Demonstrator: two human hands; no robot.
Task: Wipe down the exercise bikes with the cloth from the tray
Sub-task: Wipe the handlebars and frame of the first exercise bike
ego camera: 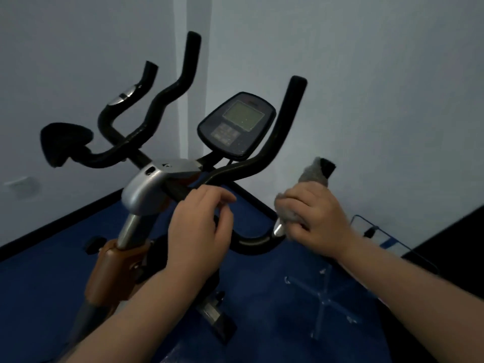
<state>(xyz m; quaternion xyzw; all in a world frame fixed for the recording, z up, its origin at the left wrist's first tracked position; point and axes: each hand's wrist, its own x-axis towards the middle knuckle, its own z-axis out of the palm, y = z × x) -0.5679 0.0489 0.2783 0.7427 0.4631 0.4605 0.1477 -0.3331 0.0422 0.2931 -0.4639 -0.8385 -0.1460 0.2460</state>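
Observation:
An exercise bike (146, 189) with black handlebars, a silver stem and an orange-brown frame fills the middle of the head view. Its console (237, 123) with a greenish screen sits between the bars. My right hand (318, 218) is shut on a grey cloth (313, 175) wrapped around the right inner handlebar grip, just above its silver sensor (279, 229). The grip's black tip pokes out above the cloth. My left hand (199, 229) curls around the black crossbar near the stem, fingers bent over it.
Pale walls meet in a corner behind the bike. The floor (39, 284) is blue with a black skirting edge. A clear plastic stand (324, 301) and a thin blue wire frame (377, 231) lie at the right. A dark surface fills the far right.

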